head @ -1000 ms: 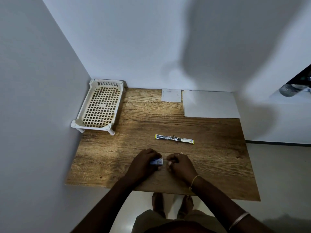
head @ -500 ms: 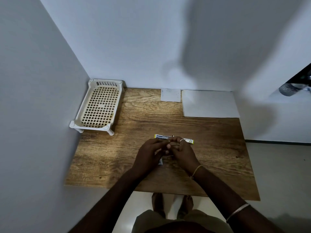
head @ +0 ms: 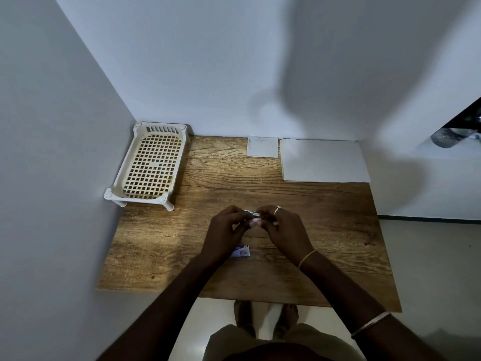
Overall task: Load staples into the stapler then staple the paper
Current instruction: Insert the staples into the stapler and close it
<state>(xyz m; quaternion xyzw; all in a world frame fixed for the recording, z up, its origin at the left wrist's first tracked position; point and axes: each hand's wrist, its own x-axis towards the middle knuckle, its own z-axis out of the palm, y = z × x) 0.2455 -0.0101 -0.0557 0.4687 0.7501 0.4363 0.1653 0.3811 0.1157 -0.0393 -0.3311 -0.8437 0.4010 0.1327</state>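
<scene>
Head view: left hand (head: 226,230) pinches one end of the stapler (head: 251,211), staple box (head: 242,251) by that wrist. Right hand (head: 284,230) pinches the other end, mid-surface (head: 161,246). Paper (head: 322,160) lies far right. Risk: loading at a tilt could jam it or spill staples.

1. Table (head: 338,243): basket (head: 161,129) sits in the far left corner, by both walls.
2. Small slip (head: 262,150) lies at the far edge, centre; paper stack (head: 324,160) just right of it.
3. Left hand (head: 225,230) and right hand (head: 283,227) meet mid-table, gripping the stapler (head: 251,211) between them.
4. Staple box (head: 242,252) lies nearer, partly under the left wrist.
</scene>
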